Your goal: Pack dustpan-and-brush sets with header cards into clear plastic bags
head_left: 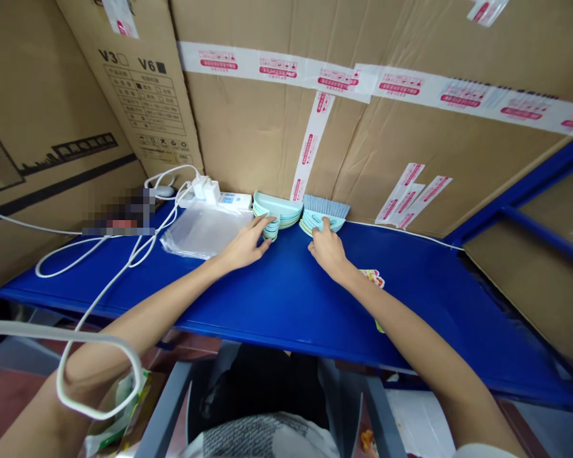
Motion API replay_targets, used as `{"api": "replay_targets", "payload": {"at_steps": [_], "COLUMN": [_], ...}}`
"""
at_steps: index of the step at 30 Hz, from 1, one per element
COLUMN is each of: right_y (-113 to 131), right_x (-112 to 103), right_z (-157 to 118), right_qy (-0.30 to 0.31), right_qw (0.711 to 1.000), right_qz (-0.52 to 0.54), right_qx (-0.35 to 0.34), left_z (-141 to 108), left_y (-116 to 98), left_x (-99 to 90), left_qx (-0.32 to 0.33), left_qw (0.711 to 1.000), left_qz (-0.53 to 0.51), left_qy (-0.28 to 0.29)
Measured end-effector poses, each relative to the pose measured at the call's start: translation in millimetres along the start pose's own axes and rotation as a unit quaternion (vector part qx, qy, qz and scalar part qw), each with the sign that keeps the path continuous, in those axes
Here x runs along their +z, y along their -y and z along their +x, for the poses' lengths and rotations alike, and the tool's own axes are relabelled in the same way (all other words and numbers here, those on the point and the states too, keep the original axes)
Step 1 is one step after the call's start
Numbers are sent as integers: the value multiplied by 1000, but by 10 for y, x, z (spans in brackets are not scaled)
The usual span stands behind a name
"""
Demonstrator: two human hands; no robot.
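Observation:
Against the cardboard at the back of the blue table stands a stack of small light-green dustpans (pixel 277 207). My left hand (pixel 248 243) is at their handles, fingers over the near end and thumb on the front side. Just to the right lies a stack of small hand brushes (pixel 329 213) with pale-green heads and grey-blue bristles pointing away from me. My right hand (pixel 328 249) grips them at the front, one finger at the slot in the top one and the others curled beneath. How deep its fingertips reach is hidden.
Clear plastic bags (pixel 205 230) lie left of the dustpans, before a white power strip (pixel 236 201) with plugs. White cables (pixel 136 245) loop across the left side and over my left forearm. Colourful printed cards (pixel 373 277) lie beside my right forearm. Large cardboard (pixel 258 127) walls the back.

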State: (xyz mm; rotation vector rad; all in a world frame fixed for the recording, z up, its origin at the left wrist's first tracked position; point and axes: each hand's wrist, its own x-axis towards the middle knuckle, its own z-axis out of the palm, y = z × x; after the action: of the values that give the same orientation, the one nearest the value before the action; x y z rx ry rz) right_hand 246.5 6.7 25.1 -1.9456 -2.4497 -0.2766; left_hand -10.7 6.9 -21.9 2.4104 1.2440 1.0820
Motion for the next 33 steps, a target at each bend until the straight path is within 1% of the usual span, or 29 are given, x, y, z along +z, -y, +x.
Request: {"api": "replay_targets", "payload": {"at_steps": [5, 7, 14, 17, 20, 22, 25, 29, 31, 33], "right_y": [-22, -33, -65, -54, -77, -150, -368, -683, -758, -773], "right_x": [23, 37, 95, 55, -26, -70, -54, 134, 236, 301], "right_z": [34, 40, 42, 32, -58, -148, -245, -217, -170, -133], "right_qy": [-4, -2, -12, -17, -18, -36, -87, -112, -112, -113], "right_qw": [999, 999, 1000, 1000, 1000, 999, 994, 977, 969, 966], "right_qz": [-5, -10, -17, -17, -11, -1, 38, 142, 166, 162], "right_qx": [33, 36, -14, -14, -19, -24, -47, -114, -142, -164], "left_z": [1, 1, 3, 3, -1, -7, -17, -25, -27, -29], "left_y": [15, 6, -39, -32, -16, -4, 12, 36, 53, 73], "left_x": [11, 10, -5, -4, 4, 13, 31, 53, 60, 62], "left_qx": [-3, -4, -24, -21, -13, -18, -36, -43, -44, -36], "left_qw": [1000, 1000, 999, 1000, 999, 998, 996, 989, 987, 987], "left_qz": [4, 1, -2, -5, -24, -50, -83, -139, -154, -153], "left_qy": [3, 9, 24, 21, 16, 15, 10, 20, 25, 26]}}
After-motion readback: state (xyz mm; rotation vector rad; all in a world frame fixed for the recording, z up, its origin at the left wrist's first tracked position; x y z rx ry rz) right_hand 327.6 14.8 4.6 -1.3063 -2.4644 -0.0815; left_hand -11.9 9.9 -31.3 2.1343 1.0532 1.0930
